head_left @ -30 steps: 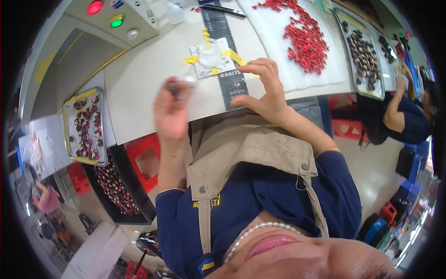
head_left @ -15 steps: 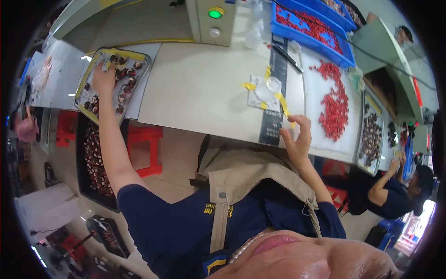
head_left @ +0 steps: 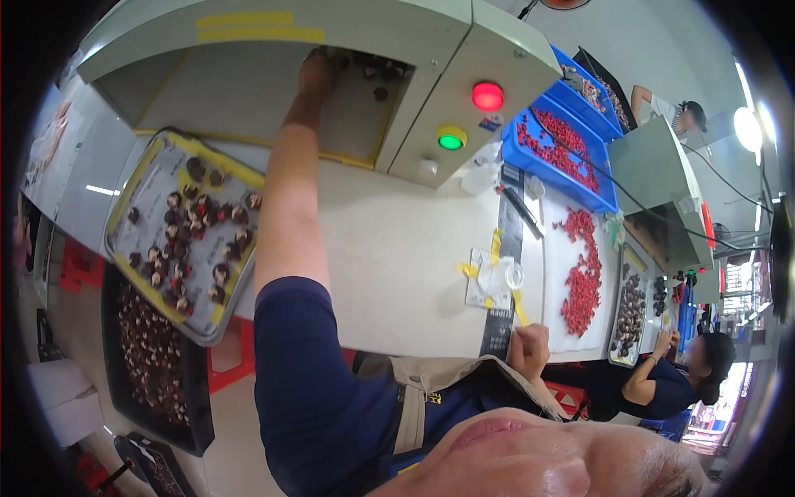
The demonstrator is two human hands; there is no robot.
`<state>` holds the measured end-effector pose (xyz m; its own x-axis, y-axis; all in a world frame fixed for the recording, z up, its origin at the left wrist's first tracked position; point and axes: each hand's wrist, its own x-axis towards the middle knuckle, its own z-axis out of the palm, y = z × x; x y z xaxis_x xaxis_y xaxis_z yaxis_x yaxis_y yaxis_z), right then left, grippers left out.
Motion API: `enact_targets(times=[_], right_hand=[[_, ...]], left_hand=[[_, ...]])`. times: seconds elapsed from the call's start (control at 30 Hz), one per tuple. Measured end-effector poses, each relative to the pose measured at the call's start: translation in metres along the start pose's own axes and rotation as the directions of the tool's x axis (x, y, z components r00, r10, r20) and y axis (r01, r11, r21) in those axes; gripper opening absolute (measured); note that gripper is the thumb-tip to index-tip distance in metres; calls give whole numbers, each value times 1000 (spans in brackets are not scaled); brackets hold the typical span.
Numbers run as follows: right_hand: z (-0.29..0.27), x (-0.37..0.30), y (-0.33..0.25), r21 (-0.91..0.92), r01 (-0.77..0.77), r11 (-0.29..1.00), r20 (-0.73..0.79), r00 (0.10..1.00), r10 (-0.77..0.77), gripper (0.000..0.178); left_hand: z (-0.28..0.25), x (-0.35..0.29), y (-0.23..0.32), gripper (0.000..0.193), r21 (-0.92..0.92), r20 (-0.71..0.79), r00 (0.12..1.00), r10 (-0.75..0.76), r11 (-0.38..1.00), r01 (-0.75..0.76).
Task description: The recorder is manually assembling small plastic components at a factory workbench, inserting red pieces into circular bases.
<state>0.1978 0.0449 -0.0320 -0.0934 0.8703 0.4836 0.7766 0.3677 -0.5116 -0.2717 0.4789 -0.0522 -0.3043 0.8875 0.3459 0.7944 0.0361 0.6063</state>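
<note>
My left hand [head_left: 319, 76] reaches deep into the opening of a grey-green box-shaped machine [head_left: 435, 91], by dark round pieces [head_left: 381, 74] at its back. Shade hides its fingertips, so its grip is unclear. Left of my forearm lies a shallow metal tray [head_left: 225, 320] with yellow edging, scattered with brown-and-white round pieces [head_left: 199, 214], some with red bits. My right hand [head_left: 530, 348] is curled closed at the table's near edge; what it may hold is hidden. Just beyond it, a small clear round dish [head_left: 495, 277] sits on a pad held by yellow tape.
Small red pieces [head_left: 584, 286] are spread on a white sheet at the right. Beyond them stands a blue bin [head_left: 609, 197] of red pieces. A black crate [head_left: 199, 414] of brown-and-white pieces is below left. A co-worker [head_left: 696, 369] sits at the right beside another filled tray [head_left: 621, 352].
My left hand has moved from the tray into the machine opening. My right hand's fingers have curled in. The view has shifted, showing more of the machine and a red light on it.
</note>
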Motion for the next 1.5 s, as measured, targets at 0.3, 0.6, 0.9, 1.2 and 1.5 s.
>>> enact_targets(times=[0.3,0.6,0.9,1.2,1.5], right_hand=[[11,-5,3,-17,-192,981,-3,981,192,19],[15,-4,4,-14,-273,962,-36,961,273,18],[14,-1,1,-15,-200,980,-34,979,200,17],[11,6,-9,-20,-135,991,-2,991,135,16],[5,26,-30,140,223,965,137,960,-242,20]], left_hand=[[61,73,-5,50,-72,-84,961,265,960,-271],[71,64,8,48,-143,45,957,287,950,-278],[76,58,33,46,-200,95,945,314,936,-290],[52,38,43,44,-304,128,925,357,902,-306],[-21,-48,66,40,-380,347,876,334,904,-195]])
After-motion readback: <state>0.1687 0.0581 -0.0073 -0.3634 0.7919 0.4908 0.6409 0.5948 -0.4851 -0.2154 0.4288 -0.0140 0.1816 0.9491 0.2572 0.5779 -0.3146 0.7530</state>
